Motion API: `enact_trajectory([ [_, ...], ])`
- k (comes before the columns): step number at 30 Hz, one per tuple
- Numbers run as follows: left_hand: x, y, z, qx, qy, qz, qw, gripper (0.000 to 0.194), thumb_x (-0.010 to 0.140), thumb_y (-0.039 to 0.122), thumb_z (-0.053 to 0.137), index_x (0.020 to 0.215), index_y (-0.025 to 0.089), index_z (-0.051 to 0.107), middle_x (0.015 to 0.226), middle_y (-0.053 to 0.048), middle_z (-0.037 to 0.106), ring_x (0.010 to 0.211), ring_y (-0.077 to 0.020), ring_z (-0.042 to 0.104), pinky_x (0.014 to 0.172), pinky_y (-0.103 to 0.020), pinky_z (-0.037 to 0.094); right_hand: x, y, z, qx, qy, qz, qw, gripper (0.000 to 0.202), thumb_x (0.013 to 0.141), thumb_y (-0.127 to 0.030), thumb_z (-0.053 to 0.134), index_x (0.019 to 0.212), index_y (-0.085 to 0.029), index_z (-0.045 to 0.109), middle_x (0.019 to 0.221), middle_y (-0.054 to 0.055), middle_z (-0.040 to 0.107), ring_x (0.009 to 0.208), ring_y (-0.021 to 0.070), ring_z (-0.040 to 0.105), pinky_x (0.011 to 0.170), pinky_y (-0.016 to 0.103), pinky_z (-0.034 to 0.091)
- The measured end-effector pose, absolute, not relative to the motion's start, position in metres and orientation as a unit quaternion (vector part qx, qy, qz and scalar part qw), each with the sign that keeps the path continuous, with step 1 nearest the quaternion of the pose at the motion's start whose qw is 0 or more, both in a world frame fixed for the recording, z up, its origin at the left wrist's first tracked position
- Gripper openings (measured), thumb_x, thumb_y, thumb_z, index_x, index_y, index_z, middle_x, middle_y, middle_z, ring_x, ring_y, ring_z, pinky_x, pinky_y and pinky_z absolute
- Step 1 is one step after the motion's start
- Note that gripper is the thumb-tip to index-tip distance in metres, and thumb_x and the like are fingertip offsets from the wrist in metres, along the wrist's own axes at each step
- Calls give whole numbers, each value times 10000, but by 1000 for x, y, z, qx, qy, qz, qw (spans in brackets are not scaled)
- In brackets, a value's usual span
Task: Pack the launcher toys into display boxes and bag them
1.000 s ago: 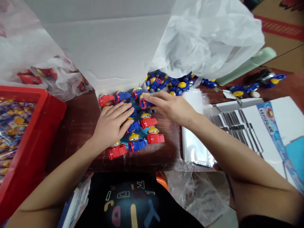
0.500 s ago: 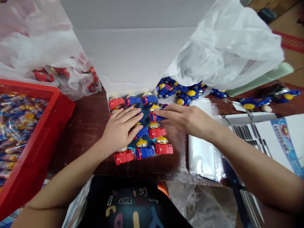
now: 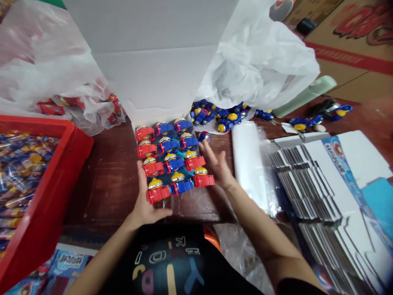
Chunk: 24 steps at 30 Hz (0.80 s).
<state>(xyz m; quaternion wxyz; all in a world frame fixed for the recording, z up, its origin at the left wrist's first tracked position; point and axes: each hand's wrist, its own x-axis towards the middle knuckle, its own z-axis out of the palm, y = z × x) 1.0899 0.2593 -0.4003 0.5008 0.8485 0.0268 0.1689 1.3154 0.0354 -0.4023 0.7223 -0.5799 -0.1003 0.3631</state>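
Small red and blue plastic toys (image 3: 174, 162) with yellow, silver-rimmed tops stand in rows on a turquoise base inside a white box, whose tall lid (image 3: 150, 78) stands raised behind them. Along the left side of the rows lies my left hand (image 3: 145, 207), fingers stretched up beside the red toys and thumb pointing right below the front row. My right hand (image 3: 219, 166) is at the right side, fingers apart, with nothing in it. A single loose blue toy (image 3: 205, 136) lies just beyond its fingertips.
A red crate (image 3: 70, 151) of wrapped pieces stands at left. Plastic bags with red toys (image 3: 50, 107) and blue toys (image 3: 231, 116) lie behind. At right are clear plastic sleeves (image 3: 250, 164), stacked folded cards (image 3: 303, 180) and a pale green cylinder (image 3: 307, 98).
Both hands have moved off the tops of the toys to the sides of the rows. The left hand came down and left; the right hand drew back. The view shifted to the right.
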Motion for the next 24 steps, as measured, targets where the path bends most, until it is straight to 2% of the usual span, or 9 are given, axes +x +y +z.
enact_trajectory([
  [3,1095,255,-406,834,40,191,516,1393,756,487,927,1710,303,-70,1772,-153,-120,1628,-436,25,1322,-637,181,1273,65,-409,-506,-9,360,783,863,932,-904,268,1641,-420,359,1741,-63,299,1619,259,286,1337,521,249],
  [5,1094,261,-401,826,42,191,529,1317,782,426,917,1716,325,-6,1783,-143,-47,1626,-418,138,1312,-576,282,1258,75,-407,-495,-6,349,795,814,968,-862,277,1634,-406,377,1730,-57,333,1603,244,325,1340,502,254],
  [7,1086,268,-392,828,44,180,530,1301,792,430,909,1714,342,-4,1783,-134,-66,1621,-409,181,1294,-546,339,1253,72,-404,-520,-20,346,781,800,999,-827,227,1642,-373,368,1733,-20,335,1586,238,361,1326,494,290],
  [10,1071,273,-371,860,70,180,472,1268,821,625,828,1718,306,-10,1773,-146,-127,1637,-421,31,1315,-639,206,1261,44,-399,-606,-118,304,726,772,1027,-779,216,1636,-333,377,1706,73,387,1527,256,454,1251,532,408],
  [13,1071,265,-342,912,43,222,343,1227,807,722,783,1718,325,64,1783,-119,-83,1637,-424,-52,1303,-716,56,1281,17,-383,-679,-340,181,625,539,1037,-602,531,1507,-341,561,1554,99,555,1432,248,537,1199,508,460],
  [15,1084,257,-324,948,-15,198,250,1078,859,621,791,1702,367,169,1780,-95,123,1645,-407,57,1307,-713,47,1295,12,-370,-695,-455,115,545,407,1001,-468,673,1384,-332,673,1373,86,662,1286,223,626,1123,449,519],
  [18,1112,248,-309,980,-62,95,166,783,975,563,676,1648,342,341,1672,-82,426,1590,-363,316,1316,-667,68,1305,21,-358,-722,-509,66,463,323,996,-473,684,1228,-261,758,1076,69,735,985,191,704,883,358,596],
  [21,1125,248,-304,986,-60,63,142,649,1025,578,584,1591,296,438,1629,-80,488,1522,-326,447,1314,-640,118,1300,26,-355,-759,-478,34,441,332,996,-505,672,1111,-211,774,971,67,746,864,186,705,782,337,589],
  [24,1120,252,-303,983,-101,93,123,631,989,601,640,1528,296,516,1651,-104,446,1552,-342,399,1305,-674,93,1292,15,-355,-758,-470,15,452,374,994,-500,677,1243,-226,734,1121,91,744,1004,202,706,890,370,585],
])
